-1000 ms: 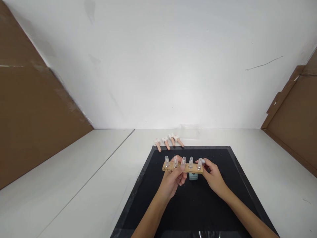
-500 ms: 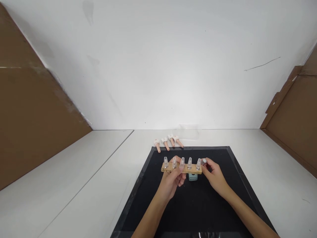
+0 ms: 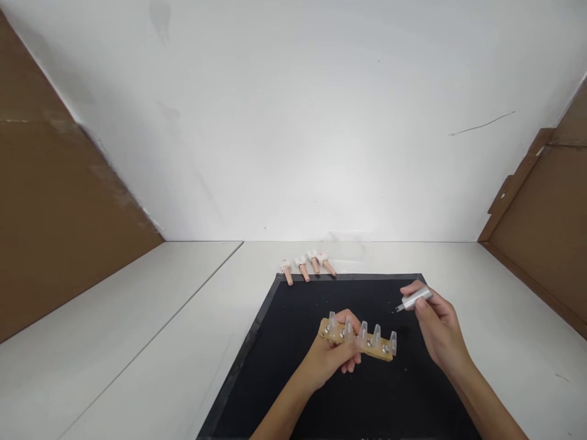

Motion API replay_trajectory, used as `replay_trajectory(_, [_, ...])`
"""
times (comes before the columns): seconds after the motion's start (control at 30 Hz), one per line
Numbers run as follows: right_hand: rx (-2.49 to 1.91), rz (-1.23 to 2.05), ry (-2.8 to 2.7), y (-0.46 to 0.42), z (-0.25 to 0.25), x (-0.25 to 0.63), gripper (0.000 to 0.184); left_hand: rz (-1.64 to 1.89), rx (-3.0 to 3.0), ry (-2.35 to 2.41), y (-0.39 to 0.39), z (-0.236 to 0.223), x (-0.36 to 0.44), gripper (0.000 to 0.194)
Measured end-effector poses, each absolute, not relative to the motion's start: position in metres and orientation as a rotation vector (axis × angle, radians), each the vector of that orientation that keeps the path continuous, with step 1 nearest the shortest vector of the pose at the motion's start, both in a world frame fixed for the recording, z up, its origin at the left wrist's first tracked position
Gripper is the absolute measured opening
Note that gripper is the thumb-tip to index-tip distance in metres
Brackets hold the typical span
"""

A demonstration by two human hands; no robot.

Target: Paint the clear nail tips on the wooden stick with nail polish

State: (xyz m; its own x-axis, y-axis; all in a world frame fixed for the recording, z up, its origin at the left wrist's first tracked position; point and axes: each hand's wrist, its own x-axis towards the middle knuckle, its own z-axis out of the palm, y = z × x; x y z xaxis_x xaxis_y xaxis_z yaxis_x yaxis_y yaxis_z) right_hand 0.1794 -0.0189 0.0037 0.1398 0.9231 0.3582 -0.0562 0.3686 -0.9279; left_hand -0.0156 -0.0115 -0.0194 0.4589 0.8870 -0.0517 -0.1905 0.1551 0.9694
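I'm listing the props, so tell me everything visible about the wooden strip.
The strip is flat, long and pale brown, apparently wood. Five clear pieces stand along it, with shiny round spots near some bases. The left hand grips it above the black mat, its right end lower in view.

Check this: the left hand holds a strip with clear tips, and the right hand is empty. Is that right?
The right hand isn't empty: the head view shows it holding a silver thing. The left hand does hold a strip with clear tips.
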Motion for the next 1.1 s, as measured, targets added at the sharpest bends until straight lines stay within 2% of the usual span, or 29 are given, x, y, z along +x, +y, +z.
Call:
replay_trajectory(0.2, [-0.730, 0.942, -1.459, -0.032, 0.012, 0.168, 0.021, 0.798, 1.243, 0.798, -0.012, -0.013, -0.015, 0.034])
replay_trajectory(0.57, [-0.776, 0.831, -1.746, -0.034, 0.016, 0.163, 0.021, 0.806, 1.313, 0.693, -0.010, -0.019, -0.012, 0.019])
replay_trajectory(0.87, [-0.832, 0.728, -1.786, -0.032, 0.013, 0.165, 0.012, 0.795, 1.328, 0.695, -0.010, -0.019, -0.011, 0.018])
replay_trajectory(1.1, [-0.861, 0.692, -1.670, -0.032, 0.015, 0.169, 0.018, 0.806, 1.312, 0.681, -0.011, -0.022, -0.011, 0.024])
